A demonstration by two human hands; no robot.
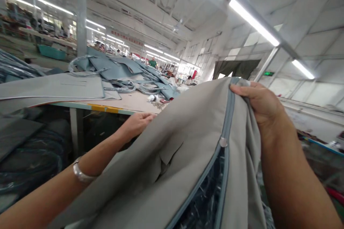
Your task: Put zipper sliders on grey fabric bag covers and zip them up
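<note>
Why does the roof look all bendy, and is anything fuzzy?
In the head view, the wide lens curves the ceiling lights and tilts the room; the far tables are blurred, while the grey fabric and both hands, left and right, stay fairly sharp.

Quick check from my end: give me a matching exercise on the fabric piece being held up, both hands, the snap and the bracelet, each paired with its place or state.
Things:
1. left hand
2. right hand
3. metal snap
4. bracelet

Places or states:
A. on the blue-grey piping of the grey fabric
B. around the left wrist
C. pinching the fabric's top corner
D. gripping the fabric's left edge, near the table

Pairs: 1-D, 2-C, 3-A, 4-B
</note>
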